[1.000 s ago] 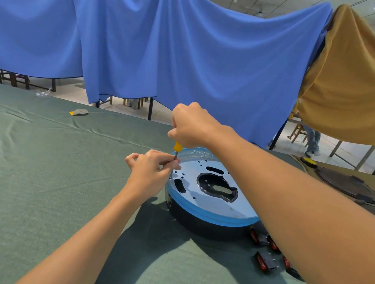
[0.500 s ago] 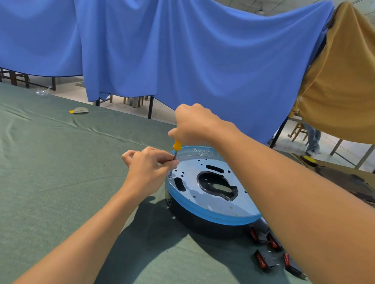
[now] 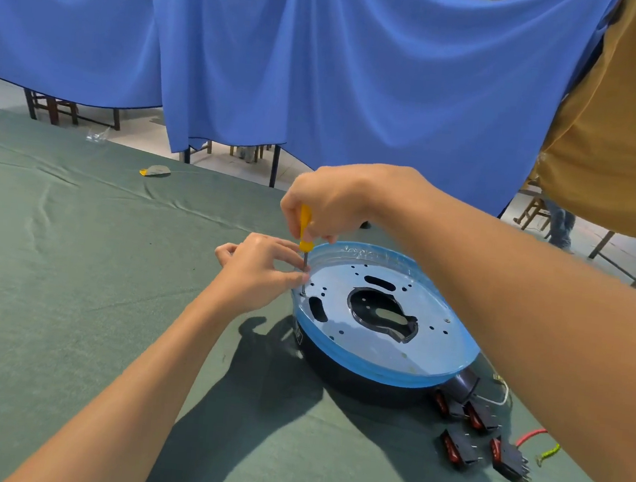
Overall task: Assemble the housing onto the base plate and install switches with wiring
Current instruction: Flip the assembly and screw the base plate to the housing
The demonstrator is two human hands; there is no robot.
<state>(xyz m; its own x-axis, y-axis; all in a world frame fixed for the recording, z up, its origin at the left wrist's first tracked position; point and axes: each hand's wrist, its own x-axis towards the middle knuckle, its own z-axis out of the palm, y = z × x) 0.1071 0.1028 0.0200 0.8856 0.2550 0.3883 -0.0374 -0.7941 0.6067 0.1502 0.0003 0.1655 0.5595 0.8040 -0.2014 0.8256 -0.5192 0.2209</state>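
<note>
Yellow plastic shows below the right hand, clenched round the handle of a slim screwdriver held upright, steel tip down at the left rim of the base plate. The left hand pinches the shaft just above the tip. That round, shiny plate, edged in blue film and pierced with slots and small holes, sits on the black housing on the desk with its wrinkled green cloth. Black, red-faced switches lie just beside it
</note>
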